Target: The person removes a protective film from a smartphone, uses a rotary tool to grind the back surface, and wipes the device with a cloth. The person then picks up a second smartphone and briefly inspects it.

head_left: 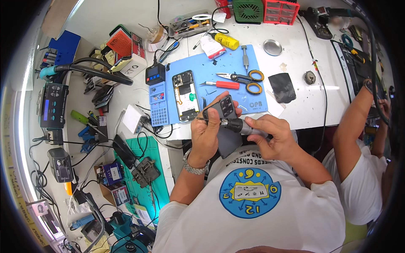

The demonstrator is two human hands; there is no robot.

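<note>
My left hand (204, 141) is closed around a dark smartphone back panel (230, 144), whose camera block shows at its upper end. In my right hand (274, 135) is a grey rotary tool (239, 126), its black nose pointing left across the panel. The tool's tip reaches my left thumb; whether it touches the panel cannot be made out. Just beyond my hands, an opened smartphone (185, 96) with exposed inner parts lies on a blue work mat (230, 57). Close by on that mat are a red-handled craft knife (221, 84) and black-and-orange scissors (240, 79).
A blue parts tray (158, 103) borders the mat's left side, beside a small black device (155, 74). A black square sheet (282, 88) and a round metal dish (272, 47) lie to the right. At far right, a co-worker's arm (352, 111) reaches over the bench. Cables hang at left.
</note>
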